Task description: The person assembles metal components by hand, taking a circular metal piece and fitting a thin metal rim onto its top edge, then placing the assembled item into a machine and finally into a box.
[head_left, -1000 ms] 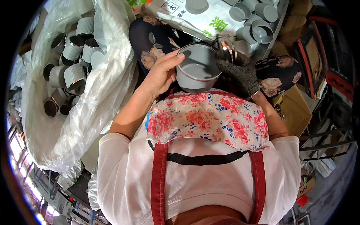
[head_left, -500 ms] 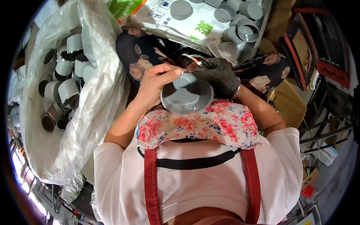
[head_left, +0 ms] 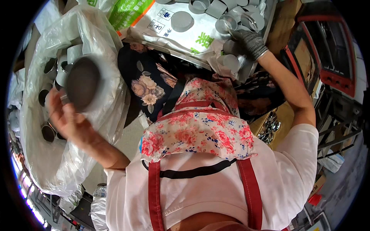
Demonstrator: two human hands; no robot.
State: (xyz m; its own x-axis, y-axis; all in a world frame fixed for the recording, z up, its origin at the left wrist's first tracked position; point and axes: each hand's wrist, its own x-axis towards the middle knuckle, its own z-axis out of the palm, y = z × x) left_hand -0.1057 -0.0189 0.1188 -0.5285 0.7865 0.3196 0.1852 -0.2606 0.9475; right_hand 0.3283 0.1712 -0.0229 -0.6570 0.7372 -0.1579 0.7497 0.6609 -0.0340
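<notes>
My left hand point(head_left: 71, 117), bare and smeared by motion, is over the plastic bag. Right by its fingers is a round grey cup point(head_left: 83, 84) with a dark inside, also blurred; I cannot tell whether the hand still grips it. My right hand point(head_left: 249, 43), in a dark grey knitted glove, is at the tray on the far right. Shiny thin metal rings point(head_left: 250, 21) stick out from its grasp. Its fingertips touch the rim of an open grey cup point(head_left: 226, 25) among several others.
A clear plastic bag point(head_left: 88, 23) on the left holds several grey cups. A printed white sheet point(head_left: 154, 36) lines the metal tray point(head_left: 185, 54), and a grey disc-shaped piece point(head_left: 182, 21) lies on it. Metal rings point(head_left: 271, 129) fill a cardboard box point(head_left: 283, 133) beside my right arm.
My hands have parted from the cup between them at my lap. The left has swung to the bag with the cup; the gloved right has reached forward to the tray with the metal rings.
</notes>
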